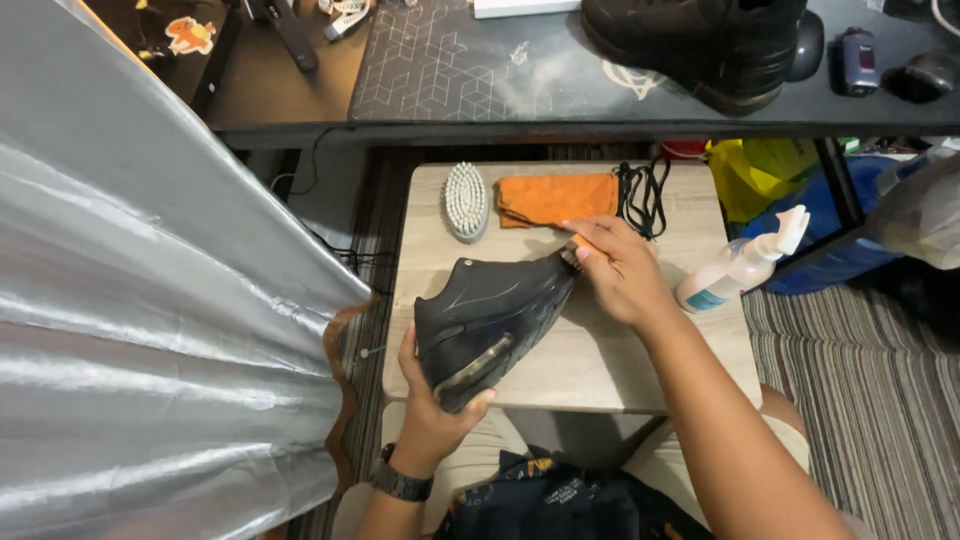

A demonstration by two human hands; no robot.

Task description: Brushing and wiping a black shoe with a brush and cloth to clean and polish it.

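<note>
Black shoe [490, 318] sits tilted above the small wooden desk [600, 360], heel end low toward the person and toe end raised toward the far side. From the head camera, the left hand [432, 405] cups the heel from below, its grip pressed around the sole with the thumb over the edge. The right hand [620, 268] rests at the toe, its grip pinching a small brush [575, 250] whose orange handle shows between the fingers, bristles touching the shoe.

On the far part of the desk lie a white scrub brush [466, 200], a folded orange cloth [556, 198] just beside it, and a bundle of black laces [640, 195] next to the cloth. A white spray bottle [740, 265] lies at the right edge. Beyond, a second black shoe [700, 40] stands on a dark mat [450, 70] on a larger desk. Shiny grey fabric [150, 300] fills the left.
</note>
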